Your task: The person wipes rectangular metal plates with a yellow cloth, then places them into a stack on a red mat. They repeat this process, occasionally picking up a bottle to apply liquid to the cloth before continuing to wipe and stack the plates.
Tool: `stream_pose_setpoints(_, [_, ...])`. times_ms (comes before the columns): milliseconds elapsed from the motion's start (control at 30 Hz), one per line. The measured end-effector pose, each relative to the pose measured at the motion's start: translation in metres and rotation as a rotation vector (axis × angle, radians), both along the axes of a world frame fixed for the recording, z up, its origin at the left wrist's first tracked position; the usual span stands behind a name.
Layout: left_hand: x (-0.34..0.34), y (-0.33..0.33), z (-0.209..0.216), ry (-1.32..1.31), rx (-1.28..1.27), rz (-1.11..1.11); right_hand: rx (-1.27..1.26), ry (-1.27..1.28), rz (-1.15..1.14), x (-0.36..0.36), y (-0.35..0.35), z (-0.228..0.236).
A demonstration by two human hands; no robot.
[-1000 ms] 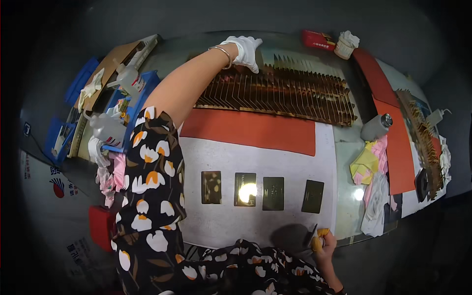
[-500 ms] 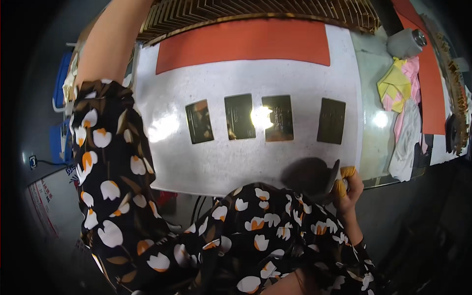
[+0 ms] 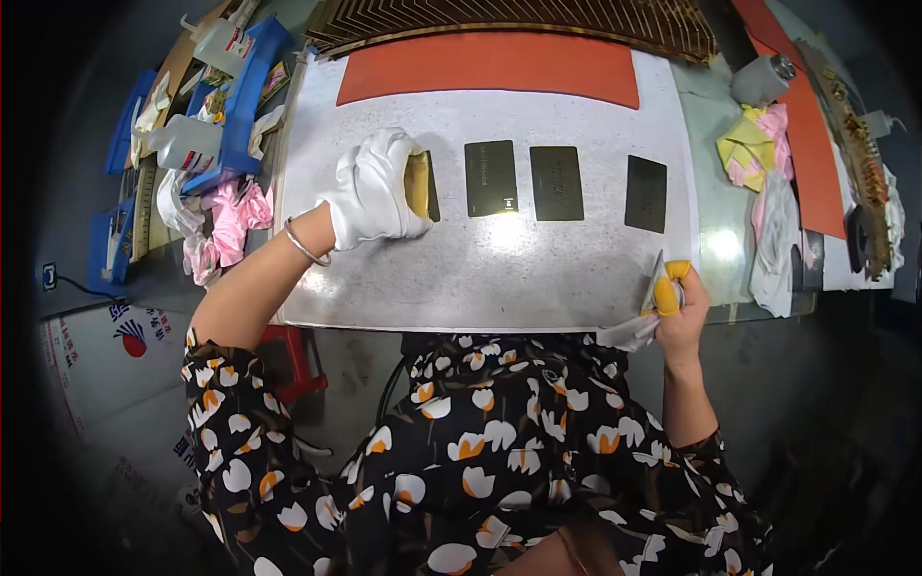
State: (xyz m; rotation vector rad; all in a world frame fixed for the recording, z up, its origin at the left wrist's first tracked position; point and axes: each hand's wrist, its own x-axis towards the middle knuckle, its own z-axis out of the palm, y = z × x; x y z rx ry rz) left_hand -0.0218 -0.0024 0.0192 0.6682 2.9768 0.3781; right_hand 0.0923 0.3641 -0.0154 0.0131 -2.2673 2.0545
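The left hand (image 3: 379, 192), in a white glove, curls over the leftmost dark card (image 3: 433, 188), fingers bent inward; whether it grips the card cannot be told. Half a second earlier this hand was beyond the far edge of view. The bare right hand (image 3: 682, 305), with yellow finger covers (image 3: 666, 297), pinches a pale grey piece (image 3: 630, 334) at the near right, as before. Three further dark cards (image 3: 491, 180) continue the row rightward on the white sheet (image 3: 461, 278), with a wider gap before the last.

The glove hides most of the leftmost card; a yellowish surface beside the fingers is hard to identify. The grey piece is partly covered by the right hand. Farther off lies an orange-red sheet (image 3: 490, 72); the slatted brown rack (image 3: 519, 21) beyond is cut off.

Fine lettering marks the cards, too small to read. Labels with red print show on the white bottles (image 3: 181, 144) at left.
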Motion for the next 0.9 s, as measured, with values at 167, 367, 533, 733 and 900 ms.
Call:
stream_pose_setpoints(167, [0.008, 0.005, 0.003, -0.056, 0.212, 0.116, 0.080, -0.012, -0.050, 0.004, 0.000, 0.002])
stream_pose_setpoints(367, [0.012, 0.012, 0.023, 0.000, -0.119, -0.026, 0.008, -0.045, -0.018, 0.001, 0.001, 0.003])
stream_pose_setpoints(533, [-0.084, -0.002, 0.058, 0.406, 0.115, -0.272, -0.007, -0.094, -0.069, 0.004, -0.002, 0.009])
stream_pose_setpoints(733, [-0.249, 0.065, 0.154, 0.261, -0.259, 0.038, 0.123, -0.057, -0.016, 0.003, 0.010, 0.001])
stream_pose_setpoints(900, [-0.315, 0.101, 0.119, 0.081, -0.510, 0.021, 0.125, -0.053, -0.055, 0.003, 0.011, -0.004])
